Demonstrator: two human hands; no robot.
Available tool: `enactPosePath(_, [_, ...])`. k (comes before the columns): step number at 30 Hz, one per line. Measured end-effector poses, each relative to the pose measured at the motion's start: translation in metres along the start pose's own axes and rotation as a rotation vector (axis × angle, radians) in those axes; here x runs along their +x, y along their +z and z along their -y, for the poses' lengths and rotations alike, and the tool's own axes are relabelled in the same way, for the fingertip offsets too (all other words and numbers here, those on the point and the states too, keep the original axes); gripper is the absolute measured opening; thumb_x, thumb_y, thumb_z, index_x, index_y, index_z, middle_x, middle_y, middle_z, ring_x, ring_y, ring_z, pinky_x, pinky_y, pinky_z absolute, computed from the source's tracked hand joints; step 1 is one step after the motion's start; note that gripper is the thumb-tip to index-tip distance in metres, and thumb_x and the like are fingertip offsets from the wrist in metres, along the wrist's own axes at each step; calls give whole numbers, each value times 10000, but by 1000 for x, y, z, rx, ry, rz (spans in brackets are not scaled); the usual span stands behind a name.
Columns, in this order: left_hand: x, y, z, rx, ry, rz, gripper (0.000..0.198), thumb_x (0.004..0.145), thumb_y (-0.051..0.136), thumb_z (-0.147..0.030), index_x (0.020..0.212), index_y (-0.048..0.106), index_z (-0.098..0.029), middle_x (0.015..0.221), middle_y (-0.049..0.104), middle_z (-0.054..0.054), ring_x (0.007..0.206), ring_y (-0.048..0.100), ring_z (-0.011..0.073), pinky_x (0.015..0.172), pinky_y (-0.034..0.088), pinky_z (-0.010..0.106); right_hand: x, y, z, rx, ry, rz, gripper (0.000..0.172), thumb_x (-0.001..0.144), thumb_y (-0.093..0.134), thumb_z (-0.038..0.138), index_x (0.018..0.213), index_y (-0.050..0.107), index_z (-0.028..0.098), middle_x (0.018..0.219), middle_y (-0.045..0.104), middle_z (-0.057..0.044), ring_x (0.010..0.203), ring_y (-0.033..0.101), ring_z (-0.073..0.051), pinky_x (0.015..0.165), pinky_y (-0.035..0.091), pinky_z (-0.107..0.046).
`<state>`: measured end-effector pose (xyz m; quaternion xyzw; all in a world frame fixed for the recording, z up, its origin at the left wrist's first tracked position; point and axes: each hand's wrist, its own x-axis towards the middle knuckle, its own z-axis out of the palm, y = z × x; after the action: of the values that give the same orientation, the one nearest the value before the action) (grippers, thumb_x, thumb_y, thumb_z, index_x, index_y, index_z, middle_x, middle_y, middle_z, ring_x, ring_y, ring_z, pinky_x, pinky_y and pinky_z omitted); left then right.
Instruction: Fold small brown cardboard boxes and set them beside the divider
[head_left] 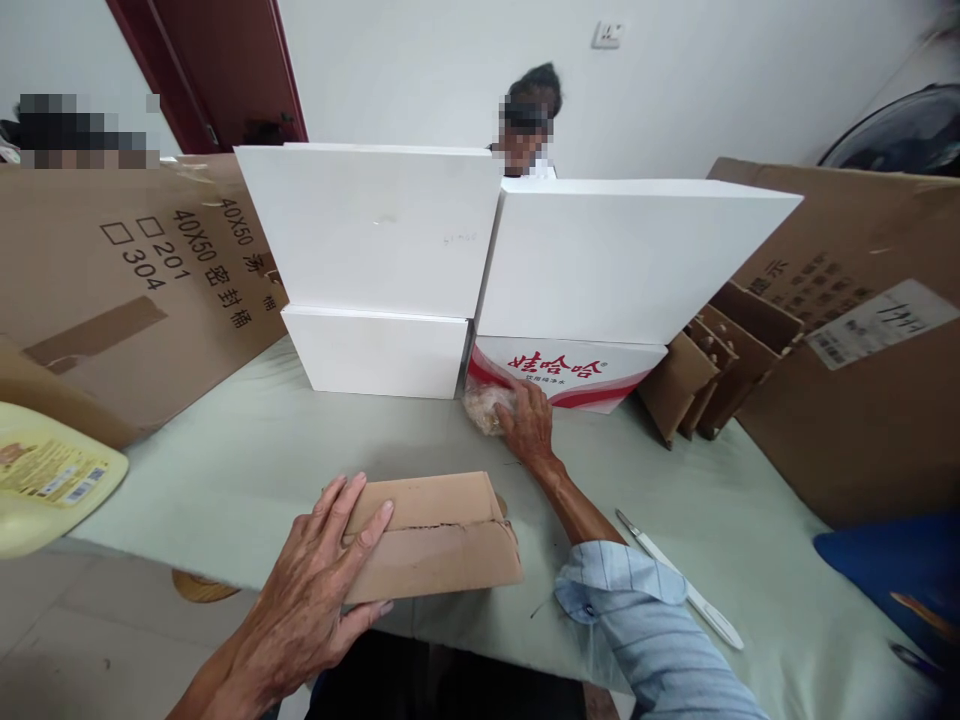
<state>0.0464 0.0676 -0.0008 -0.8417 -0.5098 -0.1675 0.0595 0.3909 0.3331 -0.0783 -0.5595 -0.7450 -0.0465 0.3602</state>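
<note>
My left hand (330, 570) holds the left end of a small brown cardboard box (442, 550), fingers over its top and thumb along the near side. The box lies at the table's front edge, with a ragged seam along its top and its right end towards my other arm. Further back, my right hand (531, 425) is closed on a small clear plastic bag (486, 408) with pale, crumpled contents that I cannot make out. That bag rests against the foot of a white box with red lettering (577, 370). A white-handled scalpel-like knife (682, 580) lies right of my right forearm.
Stacked white boxes (375, 230) form a wall across the pale green table (225, 440). Large cartons stand at left (112, 290) and right (862, 380), with folded cardboard pieces (701, 375) by the right one. A yellow bottle (52, 480) lies at the left edge. Two people are beyond.
</note>
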Motion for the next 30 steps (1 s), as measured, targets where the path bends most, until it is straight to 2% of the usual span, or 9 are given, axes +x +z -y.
enactPosePath(3, [0,0,0,7,4,-1,935,944,704,-335,1750,233,-302,1801,231,180,1583,338,483,1064,538,568,-2,-2,2,-64,-45,29,407,1058,480,307,1397,678,200,1504,612,-170,1329,546,-357,1075,442,-501])
enactPosePath(6, [0,0,1,8,10,4,909,965,690,-353,1751,236,-294,1799,233,187,1581,339,484,1058,541,567,-1,-1,4,-84,-52,82,403,1075,461,293,1377,710,197,1461,651,-166,1284,576,-336,1034,455,-466])
enactPosePath(16, [0,2,3,-10,5,-2,901,972,696,-365,1752,247,-308,1806,236,159,1578,353,499,1098,529,598,4,-10,21,-213,2,301,478,1129,369,290,1549,586,217,1509,611,-176,1329,536,-320,1053,457,-442])
enactPosePath(23, [3,5,9,-66,-15,39,928,948,753,-380,1739,271,-332,1787,272,175,1592,333,490,1150,501,648,17,-30,30,-232,11,452,495,1140,387,312,1611,511,227,1529,597,-182,1359,556,-338,1043,510,-462])
enactPosePath(26, [5,3,10,-97,-30,87,950,940,780,-397,1738,268,-330,1793,254,193,1613,296,494,1166,479,677,27,-43,35,-190,34,466,522,1139,392,357,1625,489,190,1527,602,-206,1327,599,-357,1051,522,-501])
enactPosePath(30, [10,-5,13,-148,-72,147,1062,881,862,-418,1740,240,-353,1801,245,193,1637,261,484,1196,430,711,23,-66,53,-107,70,372,611,1085,450,357,1651,422,128,1579,553,-255,1348,593,-424,1078,518,-610])
